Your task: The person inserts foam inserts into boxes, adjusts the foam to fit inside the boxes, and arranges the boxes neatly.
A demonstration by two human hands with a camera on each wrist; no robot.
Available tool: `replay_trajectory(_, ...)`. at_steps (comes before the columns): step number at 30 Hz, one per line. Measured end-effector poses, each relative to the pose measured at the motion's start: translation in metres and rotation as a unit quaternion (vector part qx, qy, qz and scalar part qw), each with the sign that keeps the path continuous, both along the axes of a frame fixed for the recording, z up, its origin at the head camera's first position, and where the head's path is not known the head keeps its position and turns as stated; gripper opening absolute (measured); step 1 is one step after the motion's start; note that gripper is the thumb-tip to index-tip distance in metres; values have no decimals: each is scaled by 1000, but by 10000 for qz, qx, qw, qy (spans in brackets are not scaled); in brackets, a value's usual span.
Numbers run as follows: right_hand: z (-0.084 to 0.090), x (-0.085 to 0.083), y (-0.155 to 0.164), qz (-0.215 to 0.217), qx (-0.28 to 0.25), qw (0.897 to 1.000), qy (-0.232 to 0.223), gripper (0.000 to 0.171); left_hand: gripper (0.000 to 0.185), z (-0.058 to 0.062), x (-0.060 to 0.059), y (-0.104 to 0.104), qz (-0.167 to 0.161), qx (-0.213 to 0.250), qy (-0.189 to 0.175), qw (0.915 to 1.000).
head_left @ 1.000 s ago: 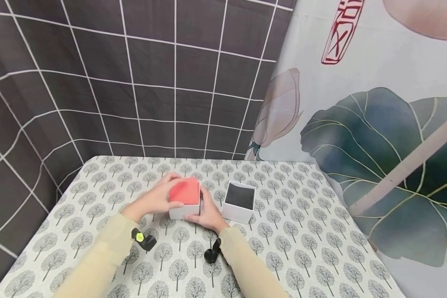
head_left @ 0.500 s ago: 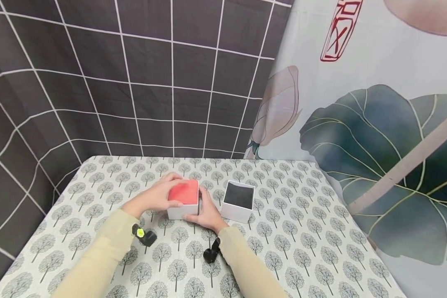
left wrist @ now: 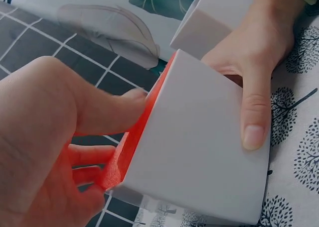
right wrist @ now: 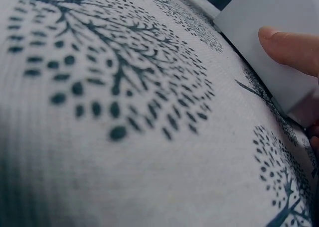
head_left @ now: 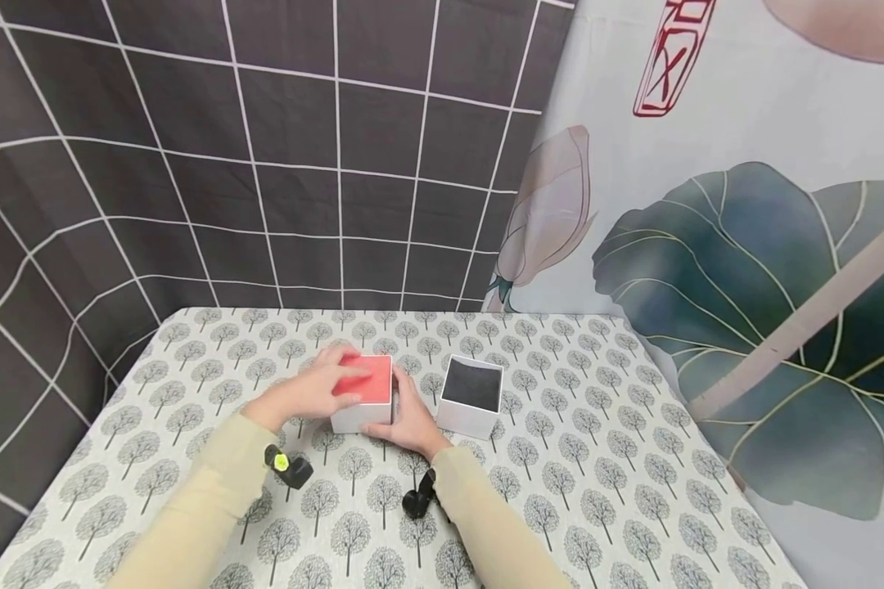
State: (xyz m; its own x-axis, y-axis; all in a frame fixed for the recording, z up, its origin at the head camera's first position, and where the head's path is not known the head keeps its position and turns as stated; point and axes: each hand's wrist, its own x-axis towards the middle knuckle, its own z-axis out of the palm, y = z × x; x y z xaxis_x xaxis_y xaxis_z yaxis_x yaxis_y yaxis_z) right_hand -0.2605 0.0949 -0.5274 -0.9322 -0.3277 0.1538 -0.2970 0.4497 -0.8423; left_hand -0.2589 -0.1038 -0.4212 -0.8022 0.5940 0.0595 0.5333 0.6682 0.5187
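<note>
Box: small white cardboard box with a red top, left of centre in the head view, standing on the tree-printed tablecloth.
Left hand: fingers straight, lying across the red top.
Right hand: thumb and fingers curled round the box's near right side.
Neighbour: open white box with black lining, just right of it.

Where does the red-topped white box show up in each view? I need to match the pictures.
Head: red-topped box left of centre on the table, between the left hand and right hand.
Left wrist: fills the centre, white side facing the camera, red edge at its left.
Right wrist: only a white wall at the upper right, a fingertip on it.
Shared landmark: the tree-print cloth under the box.
</note>
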Motion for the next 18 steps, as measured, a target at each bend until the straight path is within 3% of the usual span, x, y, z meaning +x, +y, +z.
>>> replay_trajectory(12, 1, 2, 0, -14, 20, 10000, 25, 113, 39, 4, 6, 7, -55, -260, 201, 9994)
replay_trajectory(18, 0, 1, 0, 14, 4, 9999, 99, 112, 38, 4, 4, 9, 14, -217, 116, 9997)
